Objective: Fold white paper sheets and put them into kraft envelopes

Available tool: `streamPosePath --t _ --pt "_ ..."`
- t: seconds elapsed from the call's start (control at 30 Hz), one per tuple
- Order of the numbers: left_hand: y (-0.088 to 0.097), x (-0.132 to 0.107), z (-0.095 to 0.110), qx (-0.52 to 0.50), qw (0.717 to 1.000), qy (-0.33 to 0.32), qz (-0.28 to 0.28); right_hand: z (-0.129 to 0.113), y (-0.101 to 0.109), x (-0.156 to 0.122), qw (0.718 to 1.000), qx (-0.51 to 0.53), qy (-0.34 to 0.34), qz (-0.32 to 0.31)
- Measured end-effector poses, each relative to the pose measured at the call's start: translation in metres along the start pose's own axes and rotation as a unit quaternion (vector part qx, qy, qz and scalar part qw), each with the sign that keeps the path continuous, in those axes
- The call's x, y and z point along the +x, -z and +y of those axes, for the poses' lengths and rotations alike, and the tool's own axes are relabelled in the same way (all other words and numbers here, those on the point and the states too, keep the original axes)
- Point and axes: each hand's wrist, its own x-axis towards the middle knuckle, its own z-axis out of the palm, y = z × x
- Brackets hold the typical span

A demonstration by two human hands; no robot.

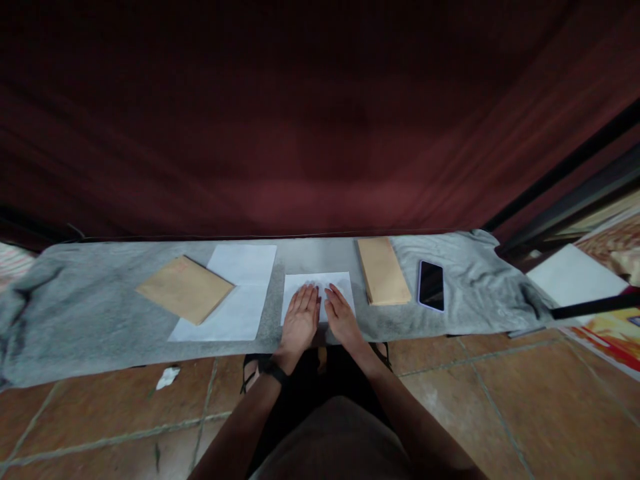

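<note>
A white sheet of paper (294,285), apparently folded, lies on the grey cloth in front of me. My left hand (301,317) rests flat on its left half, fingers stretched out and close together. On the right half lies my right hand (341,315), its fingers extended and palm down. Both hands cover much of the paper's lower part. To the right is a stack of brown envelopes (384,270). Over on the left, a larger white paper (240,307) with a crease sits partly under more brown envelopes (185,288).
The grey cloth (90,307) covers a long narrow surface. A smartphone (431,285) with a pale purple case lies right of the envelopes. Behind hangs a dark red curtain (300,133). Dark bars (595,307) and a white board (575,277) stand at right. Crumpled tissue (167,377) lies on the tiled floor.
</note>
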Motion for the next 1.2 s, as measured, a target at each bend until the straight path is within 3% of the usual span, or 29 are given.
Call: streamPosePath --t 0.1,0.17,0.37,0.8,1.2 --pt "-0.003 0.022 -0.008 0.059 0.997 -0.021 -0.035 -0.005 -0.020 0.015 1.000 0.006 -0.028 -0.005" --pt "-0.009 0.030 -0.014 0.103 0.993 -0.017 -0.059 -0.006 -0.028 0.024 1.000 -0.018 -0.011 -0.012" --pt "-0.020 0.030 -0.024 0.149 0.986 -0.002 -0.077 -0.001 -0.038 0.039 0.992 -0.115 0.038 -0.048" --pt "-0.015 0.037 -0.033 0.162 0.986 0.048 -0.008 0.027 -0.036 0.040 0.982 -0.186 0.016 -0.014" --pt "-0.008 0.020 -0.051 0.177 0.977 0.099 0.065 0.046 -0.021 0.025 0.980 -0.193 -0.019 0.046"
